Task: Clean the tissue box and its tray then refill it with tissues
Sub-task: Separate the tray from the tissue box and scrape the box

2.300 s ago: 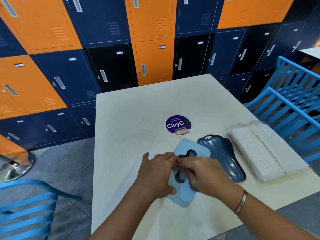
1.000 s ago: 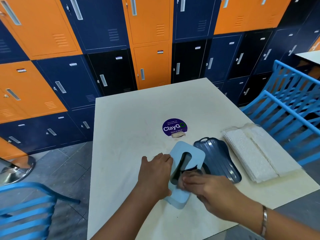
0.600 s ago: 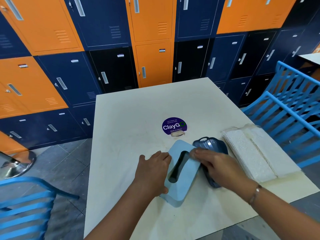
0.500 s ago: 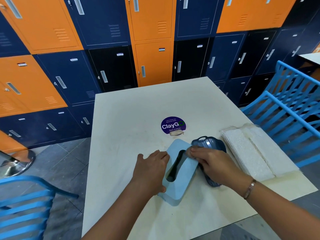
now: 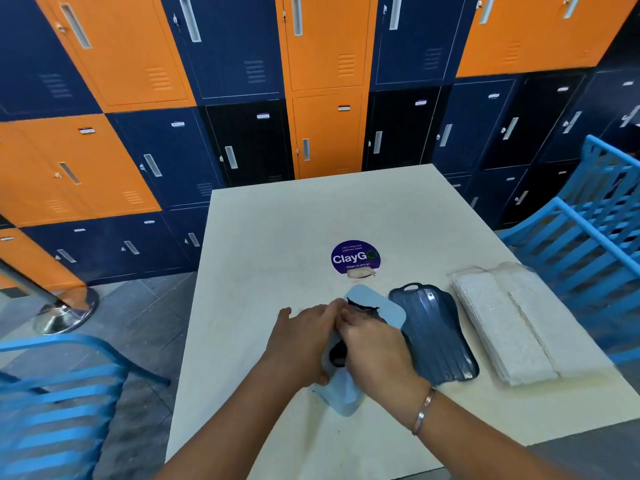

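Tissue box [image 5: 346, 393] is found at the lower centre of the frame, laid on the table [image 5: 263, 244] with its slotted top up and its long axis slanted up and to the right. Its left edge is gripped by the left hand [image 5: 303, 342], fingers curled round it and thumb low on the near side; the grip is judged to be there to keep the light plastic shell from sliding while it is worked on. The right hand [image 5: 377, 351] is laid across the top with its fingers reaching toward the far end of the slot. A dark ragged patch is seen at its fingertips, and whether this is a cloth being pinched or only the slot's opening cannot be told. Wiping of the box is taken to be the step in hand.

Just right of the box the tray [image 5: 440, 344] is set flat, ribbed side up, within reach for its own cleaning. Further right, the tissues [image 5: 502, 323] are kept in their clear wrap, apart from the dirty parts until refilling.

Above these, a purple sticker [image 5: 355, 258] is fixed mid-table. Blue chairs [image 5: 595, 223] are seen at the right edge and lower left, and lockers [image 5: 242, 98] fill the upper frame.
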Tool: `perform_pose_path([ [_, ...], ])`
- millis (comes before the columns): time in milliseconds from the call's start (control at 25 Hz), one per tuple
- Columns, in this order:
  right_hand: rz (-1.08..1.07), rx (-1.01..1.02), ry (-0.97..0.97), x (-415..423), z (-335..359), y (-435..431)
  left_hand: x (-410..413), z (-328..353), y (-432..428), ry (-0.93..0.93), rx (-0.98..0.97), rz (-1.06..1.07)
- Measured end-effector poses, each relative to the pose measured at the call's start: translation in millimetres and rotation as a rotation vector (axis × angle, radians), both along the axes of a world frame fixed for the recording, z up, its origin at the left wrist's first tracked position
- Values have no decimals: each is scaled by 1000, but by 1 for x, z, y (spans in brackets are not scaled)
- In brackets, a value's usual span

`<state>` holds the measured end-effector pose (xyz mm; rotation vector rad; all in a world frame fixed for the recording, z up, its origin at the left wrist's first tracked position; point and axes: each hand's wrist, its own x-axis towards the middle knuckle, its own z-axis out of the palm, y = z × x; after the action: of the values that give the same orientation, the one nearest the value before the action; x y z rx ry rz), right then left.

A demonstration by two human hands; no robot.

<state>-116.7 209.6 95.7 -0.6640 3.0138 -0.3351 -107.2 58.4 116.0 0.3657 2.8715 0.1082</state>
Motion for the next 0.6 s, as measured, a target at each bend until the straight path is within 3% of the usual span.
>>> perform_pose_path([
  [200,266,-23,-86,25,2,-10,-1,1,2,21,-80,-28],
  [480,538,-128,-63,22,-3,45,4,0,1,-42,-164,-45],
  [600,459,-171,-61,0,-7,86,4,0,2,-69,-172,-41],
])
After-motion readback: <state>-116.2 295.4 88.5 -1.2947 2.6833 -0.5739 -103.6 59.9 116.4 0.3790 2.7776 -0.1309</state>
